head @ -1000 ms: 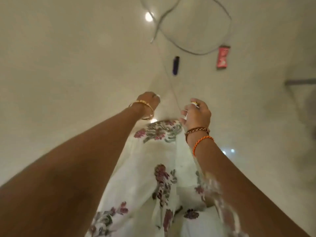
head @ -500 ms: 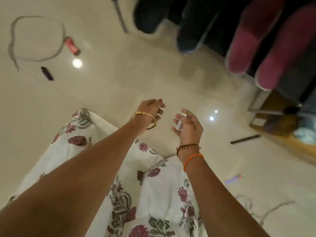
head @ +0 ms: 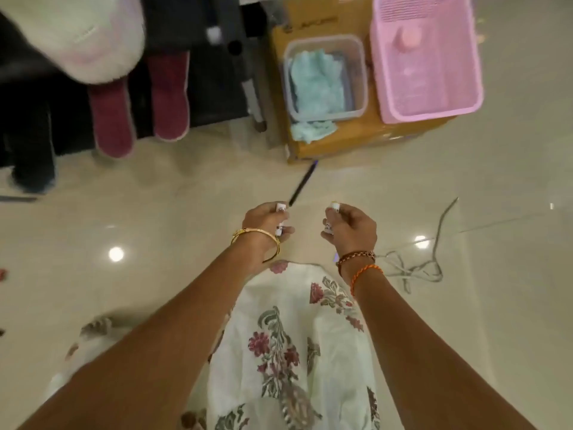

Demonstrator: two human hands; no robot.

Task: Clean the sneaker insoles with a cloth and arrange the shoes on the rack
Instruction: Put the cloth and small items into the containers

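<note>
Pink plastic basket (head: 434, 97) on a brown cardboard box (head: 338, 144), just beside a clear plastic container (head: 361, 72). Black pen (head: 302, 184) on the glossy cream floor tiles (head: 155, 218), its far end touching the box. Grey cord (head: 434, 243) tangled on the right. White floral-print fabric (head: 288, 346) in the foreground.

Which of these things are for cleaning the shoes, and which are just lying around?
For the job:
light blue cloth in the clear tub
maroon shoes on the dark rack
white shoe

Just lying about:
black pen
grey cord
pink basket
cardboard box
</note>
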